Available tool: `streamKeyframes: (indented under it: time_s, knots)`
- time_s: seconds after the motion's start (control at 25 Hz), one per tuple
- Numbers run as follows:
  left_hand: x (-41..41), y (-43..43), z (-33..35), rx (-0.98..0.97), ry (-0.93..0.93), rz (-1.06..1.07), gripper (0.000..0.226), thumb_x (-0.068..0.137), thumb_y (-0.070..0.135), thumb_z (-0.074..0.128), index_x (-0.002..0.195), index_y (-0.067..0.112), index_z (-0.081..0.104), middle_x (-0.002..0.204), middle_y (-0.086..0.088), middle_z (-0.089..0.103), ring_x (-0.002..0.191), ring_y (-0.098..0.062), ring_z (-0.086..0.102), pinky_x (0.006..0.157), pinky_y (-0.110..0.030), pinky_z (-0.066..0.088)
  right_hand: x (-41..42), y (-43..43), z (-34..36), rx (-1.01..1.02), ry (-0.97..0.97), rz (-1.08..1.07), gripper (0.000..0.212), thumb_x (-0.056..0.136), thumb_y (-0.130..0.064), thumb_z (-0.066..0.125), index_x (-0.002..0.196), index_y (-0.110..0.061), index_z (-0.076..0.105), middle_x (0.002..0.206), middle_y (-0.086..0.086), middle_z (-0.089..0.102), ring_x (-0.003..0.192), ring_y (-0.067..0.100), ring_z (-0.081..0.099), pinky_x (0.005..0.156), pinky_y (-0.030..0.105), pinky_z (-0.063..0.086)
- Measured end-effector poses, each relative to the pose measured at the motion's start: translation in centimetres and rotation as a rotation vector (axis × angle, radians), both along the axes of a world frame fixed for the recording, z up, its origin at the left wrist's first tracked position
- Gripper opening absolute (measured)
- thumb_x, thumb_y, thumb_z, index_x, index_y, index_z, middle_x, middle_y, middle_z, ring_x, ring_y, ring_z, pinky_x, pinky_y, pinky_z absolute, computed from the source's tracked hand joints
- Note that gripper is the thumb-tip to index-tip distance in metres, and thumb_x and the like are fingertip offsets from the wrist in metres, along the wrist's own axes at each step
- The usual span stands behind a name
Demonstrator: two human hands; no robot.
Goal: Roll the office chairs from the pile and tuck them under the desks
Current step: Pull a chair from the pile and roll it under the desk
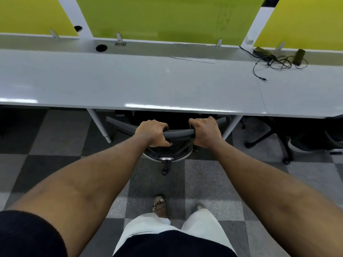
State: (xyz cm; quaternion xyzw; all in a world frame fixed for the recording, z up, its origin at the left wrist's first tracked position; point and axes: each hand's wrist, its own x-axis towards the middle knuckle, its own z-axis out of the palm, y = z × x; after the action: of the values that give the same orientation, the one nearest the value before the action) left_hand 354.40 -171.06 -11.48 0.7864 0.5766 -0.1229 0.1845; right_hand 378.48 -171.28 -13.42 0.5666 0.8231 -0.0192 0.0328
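**Both hands on the chair back at the desk edge**

A long white desk runs across the middle of the frame, with yellow-green partition panels standing along its far side at the top. Below it lies grey checkered carpet. The office chair sits at the centre of the frame, its seat and armrests under the desk's front edge and its curved back rail just clear of that edge. A second chair stands partly under the desk at centre right. The left hand and right hand each grip the back rail, fingers curled together over its top. A tangle of black cables lies on the desk at upper right. A sandalled foot stands on the carpet at bottom centre.
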Motion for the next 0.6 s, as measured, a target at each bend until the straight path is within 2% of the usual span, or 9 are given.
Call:
streamKeyframes:
  time_s: [0.08, 0.2, 0.36, 0.6]
  knots:
    - [0.9, 2.2, 0.1, -0.019, 0.002, 0.007, 0.069, 0.069, 0.075, 0.069, 0.127, 0.04, 0.063, 0.106, 0.011, 0.072, 0.098, -0.021, 0.066, 0.086, -0.037, 0.055, 0.9, 2.2, 0.0, -0.007, 0.021, 0.016, 0.035, 0.065, -0.034, 0.077, 0.083, -0.029, 0.047, 0.07, -0.01, 0.058, 0.065, 0.02, 0.056, 0.072, 0.035, 0.038]
    - [1.8, 4.9, 0.3, -0.012, 0.01, 0.027, 0.068, 0.071, 0.071, 0.072, 0.131, 0.041, 0.062, 0.11, 0.011, 0.072, 0.1, -0.02, 0.066, 0.085, -0.036, 0.053, 1.9, 5.3, -0.1, -0.015, 0.054, 0.036, 0.034, 0.067, -0.035, 0.078, 0.082, -0.029, 0.048, 0.067, -0.011, 0.055, 0.062, 0.018, 0.055, 0.08, 0.039, 0.048]
    - [3.2, 8.0, 0.2, 0.004, 0.026, 0.045, 0.072, 0.073, 0.069, 0.075, 0.138, 0.04, 0.06, 0.115, 0.009, 0.072, 0.103, -0.019, 0.064, 0.086, -0.036, 0.05, 3.6, 8.9, -1.0, -0.021, 0.068, 0.104, 0.033, 0.074, -0.041, 0.077, 0.091, -0.027, 0.052, 0.073, -0.008, 0.057, 0.066, 0.018, 0.055, 0.082, 0.04, 0.05]
    - [2.5, 9.1, 0.1, -0.02, 0.053, 0.063, 0.064, 0.075, 0.066, 0.076, 0.133, 0.043, 0.062, 0.11, 0.013, 0.072, 0.091, -0.013, 0.06, 0.08, -0.033, 0.045, 3.2, 9.5, -2.2, 0.02, 0.058, 0.149, 0.036, 0.077, -0.046, 0.075, 0.098, -0.023, 0.058, 0.071, -0.007, 0.056, 0.062, 0.018, 0.053, 0.071, 0.036, 0.048]
